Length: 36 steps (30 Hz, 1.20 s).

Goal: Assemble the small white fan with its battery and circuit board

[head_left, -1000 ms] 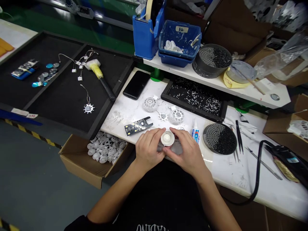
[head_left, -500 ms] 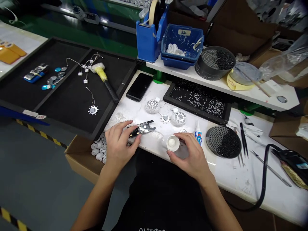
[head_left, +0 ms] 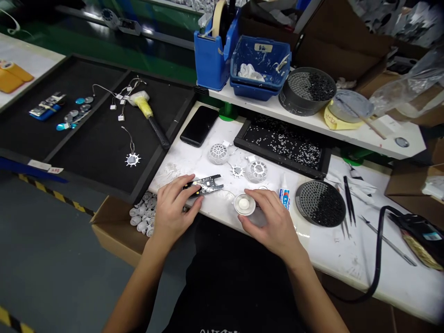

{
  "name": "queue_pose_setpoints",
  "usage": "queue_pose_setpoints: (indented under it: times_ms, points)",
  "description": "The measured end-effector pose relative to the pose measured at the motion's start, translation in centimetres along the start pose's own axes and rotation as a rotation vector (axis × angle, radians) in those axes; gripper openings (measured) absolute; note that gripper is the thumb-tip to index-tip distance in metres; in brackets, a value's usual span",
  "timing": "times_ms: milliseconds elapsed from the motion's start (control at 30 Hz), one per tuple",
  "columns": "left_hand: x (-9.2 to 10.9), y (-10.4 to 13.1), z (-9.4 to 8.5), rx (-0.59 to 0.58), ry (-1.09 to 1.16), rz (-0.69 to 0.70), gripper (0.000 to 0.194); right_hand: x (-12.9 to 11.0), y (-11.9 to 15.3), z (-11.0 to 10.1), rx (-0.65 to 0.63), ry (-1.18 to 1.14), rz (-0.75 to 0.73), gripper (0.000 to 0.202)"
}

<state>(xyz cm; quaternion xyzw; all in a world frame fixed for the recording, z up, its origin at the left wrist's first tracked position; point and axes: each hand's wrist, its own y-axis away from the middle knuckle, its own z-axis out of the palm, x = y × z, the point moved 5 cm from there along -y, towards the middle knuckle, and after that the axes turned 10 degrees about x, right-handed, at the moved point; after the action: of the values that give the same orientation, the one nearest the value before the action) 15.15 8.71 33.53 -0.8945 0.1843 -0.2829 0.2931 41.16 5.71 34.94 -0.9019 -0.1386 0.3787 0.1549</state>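
Near the table's front edge, my left hand [head_left: 175,208] pinches a small black circuit board [head_left: 209,184] whose forked end points right. Part of the board is hidden under the fingers. My right hand [head_left: 272,219] has its thumb and fingers around the rim of a small round white cup-shaped part [head_left: 244,204] with a raised white centre. A thin pale wire runs between the board and this part. Beyond the hands lie two white dome-shaped grilles [head_left: 218,152] and a white spoked disc [head_left: 237,171]. A glue tube [head_left: 284,196] lies right of my right hand.
A phone [head_left: 199,126] and a black tray of tiny white pieces [head_left: 243,138] lie behind. To the right are a round sieve with black bits [head_left: 308,196], tweezers [head_left: 349,199] and a black cable [head_left: 377,259]. A yellow-handled hammer [head_left: 147,111] rests on the left tray.
The white cup-shaped part has shifted slightly left in my right hand, and its opening faces more upward. My left hand has barely moved on the board.
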Motion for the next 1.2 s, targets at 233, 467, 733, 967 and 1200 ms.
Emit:
queue_pose_setpoints:
  times_ms: [233,467,733,967,1200]
  points:
    - [-0.5,0.3,0.9,0.011,0.050,0.013,0.027,0.2,0.2,0.1,-0.013,0.006,0.012,0.052]
    - [-0.3,0.5,1.6,0.140,0.008,0.045,0.028,0.2,0.2,0.1,-0.018,0.008,0.018,0.052]
    - [-0.4,0.9,2.2,0.234,-0.044,0.079,0.031,0.2,0.1,0.2,-0.032,0.010,0.025,0.055]
    - [-0.4,0.8,2.2,0.246,-0.044,0.083,0.031,0.2,0.1,0.1,-0.040,0.014,0.017,0.054]
    - [-0.3,0.7,2.1,0.232,-0.047,0.075,0.030,0.2,-0.1,0.1,-0.037,0.017,0.020,0.053]
